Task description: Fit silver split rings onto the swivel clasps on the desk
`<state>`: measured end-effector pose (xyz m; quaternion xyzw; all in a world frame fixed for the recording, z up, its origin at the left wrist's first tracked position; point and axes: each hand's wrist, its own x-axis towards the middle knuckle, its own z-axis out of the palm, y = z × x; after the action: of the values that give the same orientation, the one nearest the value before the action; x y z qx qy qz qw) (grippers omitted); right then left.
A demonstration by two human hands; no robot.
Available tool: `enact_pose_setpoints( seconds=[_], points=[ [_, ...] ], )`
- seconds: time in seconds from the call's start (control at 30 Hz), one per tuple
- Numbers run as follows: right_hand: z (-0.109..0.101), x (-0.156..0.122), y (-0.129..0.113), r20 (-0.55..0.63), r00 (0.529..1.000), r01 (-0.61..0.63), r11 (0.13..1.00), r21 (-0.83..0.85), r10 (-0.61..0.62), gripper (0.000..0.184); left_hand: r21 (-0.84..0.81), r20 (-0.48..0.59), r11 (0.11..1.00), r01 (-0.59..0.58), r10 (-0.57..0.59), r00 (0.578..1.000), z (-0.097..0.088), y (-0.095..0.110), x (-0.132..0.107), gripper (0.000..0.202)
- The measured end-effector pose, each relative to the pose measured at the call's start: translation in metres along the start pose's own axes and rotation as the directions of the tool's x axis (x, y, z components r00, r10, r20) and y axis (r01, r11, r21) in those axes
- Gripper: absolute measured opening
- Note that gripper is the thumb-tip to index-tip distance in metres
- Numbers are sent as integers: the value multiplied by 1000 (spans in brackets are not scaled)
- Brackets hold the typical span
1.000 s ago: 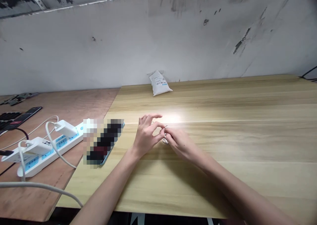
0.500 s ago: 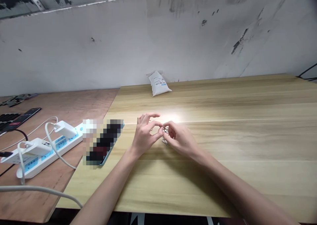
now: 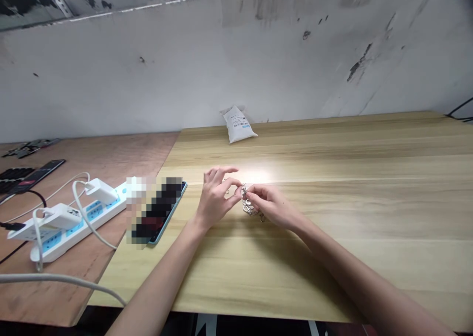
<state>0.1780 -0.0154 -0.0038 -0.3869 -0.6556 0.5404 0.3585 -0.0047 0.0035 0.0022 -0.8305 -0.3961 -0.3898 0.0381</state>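
Left hand [image 3: 216,200] and right hand [image 3: 273,205] pinch a silver metal chain [image 3: 249,203] between fingertips, grips nearly closed. White barcode-labelled pouch [image 3: 240,125], print unreadable, sits at far edge of pale wooden table [image 3: 369,257]; open room to the right.

right hand [image 3: 274,206] | shifted rightward | silver chain [image 3: 248,201] | drawn out longer
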Motion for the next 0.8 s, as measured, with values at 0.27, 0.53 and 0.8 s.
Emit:
enact_pose_setpoints(
  seconds=[0.27,0.53,0.8],
  points=[
    [-14,-3,-6,96,992,-86,995,43,81,37,52,10,995,-86,86,996,-3,1,2,7],
    [-10,-3,1,-107,977,109,857,-504,-187,17,-1,30,1000,-27,27,999,-2,-2,1,7],
    [-16,-4,-2,-262,873,222,813,-538,-411,10,-26,49,999,-20,21,999,0,1,0,6]
  ],
)
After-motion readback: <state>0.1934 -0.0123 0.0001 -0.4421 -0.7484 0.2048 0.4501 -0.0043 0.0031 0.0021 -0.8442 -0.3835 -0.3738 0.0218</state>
